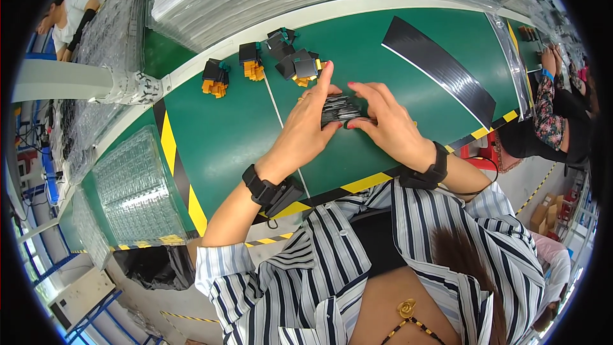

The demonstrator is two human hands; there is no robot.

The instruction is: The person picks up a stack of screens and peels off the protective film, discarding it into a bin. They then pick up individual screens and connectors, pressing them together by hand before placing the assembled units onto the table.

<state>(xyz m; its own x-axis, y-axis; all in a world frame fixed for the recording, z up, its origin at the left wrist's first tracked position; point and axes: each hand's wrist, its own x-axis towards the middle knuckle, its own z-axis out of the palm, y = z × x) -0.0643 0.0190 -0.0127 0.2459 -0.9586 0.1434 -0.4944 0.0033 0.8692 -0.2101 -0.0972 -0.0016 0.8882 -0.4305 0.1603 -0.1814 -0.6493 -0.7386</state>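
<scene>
A stack of thin, dark flat pieces [340, 109] stands on edge between my two hands, above the green work surface [223, 134]. My left hand [301, 126] presses the stack from the left, its thumb at the near side and a finger pointing up and away. From the right, my right hand [394, 126] curls around the other end with its thumb on the near edge. Just beyond my left hand lie dark square pieces with yellow tabs [300, 67]. Similar bundles with orange tabs lie farther left, one in the middle [252, 62] and one outermost [216, 78].
A black striped sheet [440, 70] lies on the right of the table. Clear plastic trays [137, 185] rest at the left, and tall tray stacks [262, 6] line the far side. Yellow-and-black tape [367, 183] edges the table. Other people sit at right [550, 112] and far left [75, 16].
</scene>
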